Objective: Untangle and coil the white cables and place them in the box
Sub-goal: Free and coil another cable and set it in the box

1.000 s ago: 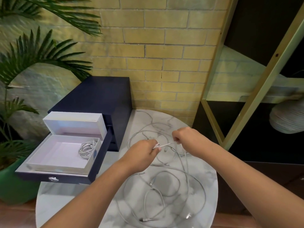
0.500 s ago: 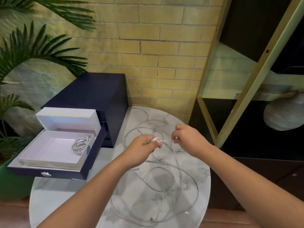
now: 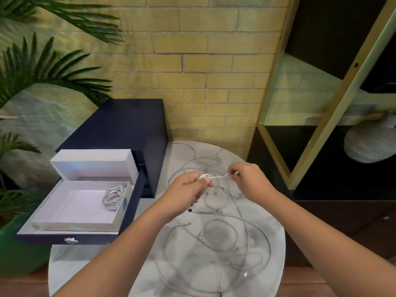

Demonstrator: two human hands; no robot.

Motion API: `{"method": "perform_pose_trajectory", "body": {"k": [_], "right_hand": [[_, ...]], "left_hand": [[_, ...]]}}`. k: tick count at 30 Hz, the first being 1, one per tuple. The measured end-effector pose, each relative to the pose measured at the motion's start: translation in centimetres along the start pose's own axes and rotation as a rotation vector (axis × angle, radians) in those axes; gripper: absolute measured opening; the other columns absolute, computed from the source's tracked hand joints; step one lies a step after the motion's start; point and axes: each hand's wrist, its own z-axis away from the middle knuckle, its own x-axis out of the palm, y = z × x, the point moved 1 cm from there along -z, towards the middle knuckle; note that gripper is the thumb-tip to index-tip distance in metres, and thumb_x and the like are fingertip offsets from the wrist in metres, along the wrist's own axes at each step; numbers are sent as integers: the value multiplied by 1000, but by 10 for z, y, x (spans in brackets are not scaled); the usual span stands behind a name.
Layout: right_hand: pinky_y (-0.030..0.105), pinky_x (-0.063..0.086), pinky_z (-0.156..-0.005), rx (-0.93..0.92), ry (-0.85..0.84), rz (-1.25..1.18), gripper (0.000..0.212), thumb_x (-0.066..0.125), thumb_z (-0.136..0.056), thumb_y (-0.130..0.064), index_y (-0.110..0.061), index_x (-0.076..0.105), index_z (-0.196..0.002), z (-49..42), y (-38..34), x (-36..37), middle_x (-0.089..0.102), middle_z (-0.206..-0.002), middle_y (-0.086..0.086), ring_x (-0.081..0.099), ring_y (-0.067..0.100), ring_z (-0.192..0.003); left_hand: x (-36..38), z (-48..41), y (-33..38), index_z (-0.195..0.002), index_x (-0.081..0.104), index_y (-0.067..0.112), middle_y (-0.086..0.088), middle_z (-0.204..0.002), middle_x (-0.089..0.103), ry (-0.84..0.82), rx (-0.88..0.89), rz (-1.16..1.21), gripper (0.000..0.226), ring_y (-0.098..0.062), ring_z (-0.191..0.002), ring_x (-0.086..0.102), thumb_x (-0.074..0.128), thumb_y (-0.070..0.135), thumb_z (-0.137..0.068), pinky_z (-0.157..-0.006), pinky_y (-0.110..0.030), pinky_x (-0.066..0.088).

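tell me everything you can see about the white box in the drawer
The white box looks like smooth card, rectangular and shallow, lying open in the pulled-out navy drawer. Its lid stands raised behind it. One coiled white cable lies in its right end. A blue oval mark shows on its right wall.

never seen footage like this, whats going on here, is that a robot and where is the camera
No robot here: these are a person's bare arms, filmed by one wide-angle camera worn on their head, looking down. The left hand grips a looped white cable, and the right hand pinches its other stretch. More loose cables lie tangled on the round marble table. One coiled cable already sits in the open white box, which rests in a navy drawer.
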Motion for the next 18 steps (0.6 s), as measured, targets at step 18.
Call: {"method": "perform_pose_trajectory", "body": {"k": [18], "right_hand": [[28, 51, -62, 181, -508, -491, 33, 36, -103, -29, -15, 57, -81, 43, -94, 47, 46, -64, -1, 53, 13, -57]], "left_hand": [[-26, -7, -32, -134, 45, 16, 11, -109, 69, 225, 103, 95, 34, 2, -88, 66, 42, 6, -101, -82, -12, 49]]}}
